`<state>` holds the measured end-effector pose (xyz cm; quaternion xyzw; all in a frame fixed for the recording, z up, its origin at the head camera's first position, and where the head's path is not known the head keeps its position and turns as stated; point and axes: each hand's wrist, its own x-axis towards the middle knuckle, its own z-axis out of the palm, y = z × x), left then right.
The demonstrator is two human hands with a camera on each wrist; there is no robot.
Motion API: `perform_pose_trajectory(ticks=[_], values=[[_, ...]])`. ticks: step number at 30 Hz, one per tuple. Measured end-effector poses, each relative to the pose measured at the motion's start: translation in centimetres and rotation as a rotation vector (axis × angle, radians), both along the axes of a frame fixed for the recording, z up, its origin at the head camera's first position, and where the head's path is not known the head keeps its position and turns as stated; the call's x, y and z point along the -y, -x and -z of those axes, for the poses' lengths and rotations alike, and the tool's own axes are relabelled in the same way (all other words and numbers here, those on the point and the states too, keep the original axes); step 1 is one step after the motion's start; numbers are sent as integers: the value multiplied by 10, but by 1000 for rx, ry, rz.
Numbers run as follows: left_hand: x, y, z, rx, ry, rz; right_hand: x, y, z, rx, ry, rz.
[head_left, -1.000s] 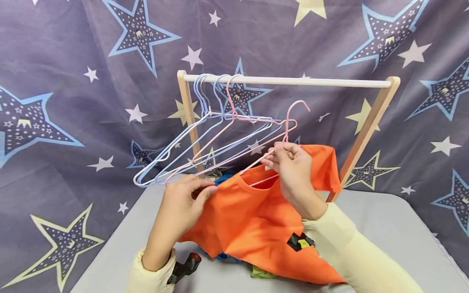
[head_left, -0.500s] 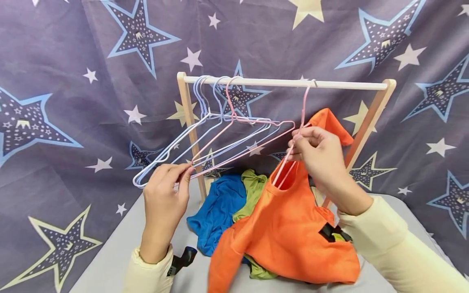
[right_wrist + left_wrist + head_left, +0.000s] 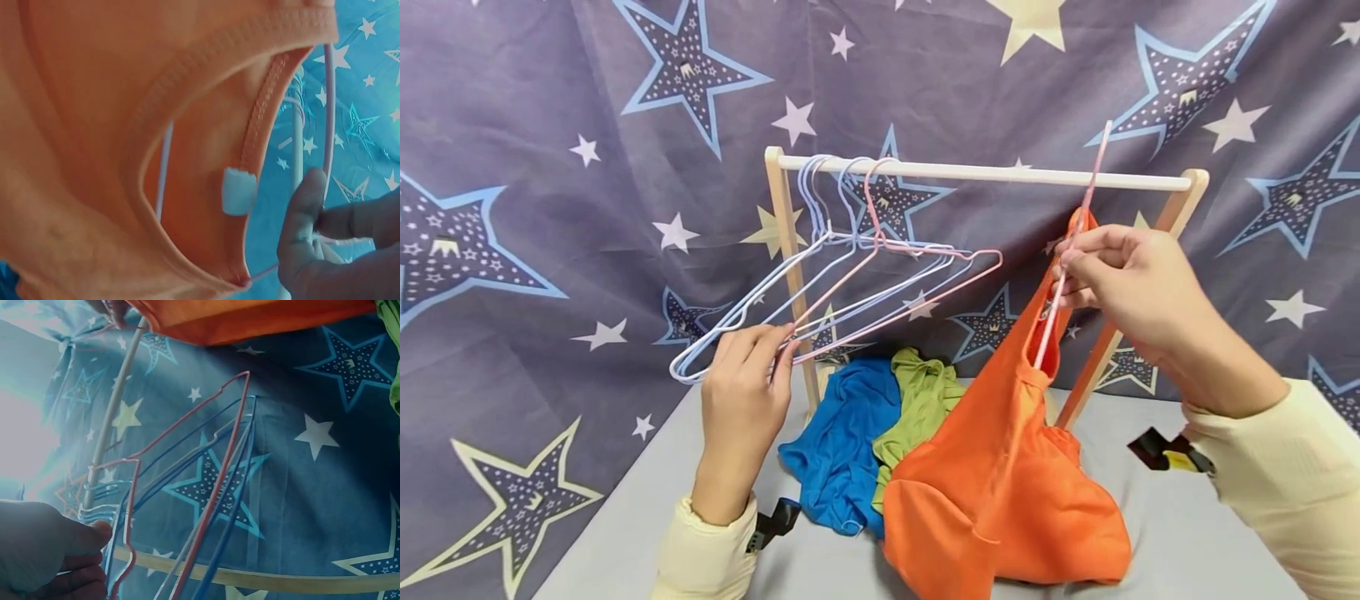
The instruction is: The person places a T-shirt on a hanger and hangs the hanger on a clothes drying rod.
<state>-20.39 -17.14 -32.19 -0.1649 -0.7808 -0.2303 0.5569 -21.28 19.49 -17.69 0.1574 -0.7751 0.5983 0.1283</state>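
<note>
Since the earlier frame, the right hand [image 3: 1150, 287] has moved right, turning a pink wire hanger [image 3: 1053, 312] edge-on. It pinches the hanger's side, apparently to support the orange fabric shirt [image 3: 1022, 483], draped at centre-right. The left hand [image 3: 741, 387], left of centre, pinches another pink wire hanger [image 3: 881, 240], perhaps steadying it below the white round rail [image 3: 985, 172].

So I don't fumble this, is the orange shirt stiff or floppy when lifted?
Probably floppy: the orange shirt droops in loose folds. It may sway, since the right hand pinches just the pink hanger. It could slip, as that hanger is thin.
</note>
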Motion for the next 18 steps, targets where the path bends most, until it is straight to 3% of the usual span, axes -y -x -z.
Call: perform_pose_trajectory(ticks=[5,18], values=[[-1,5,3,9,25,-11,-21,-3,-10,-23,-280,109],[-2,6,7,33,35,-40,-76,8,-34,-13,-555,220]])
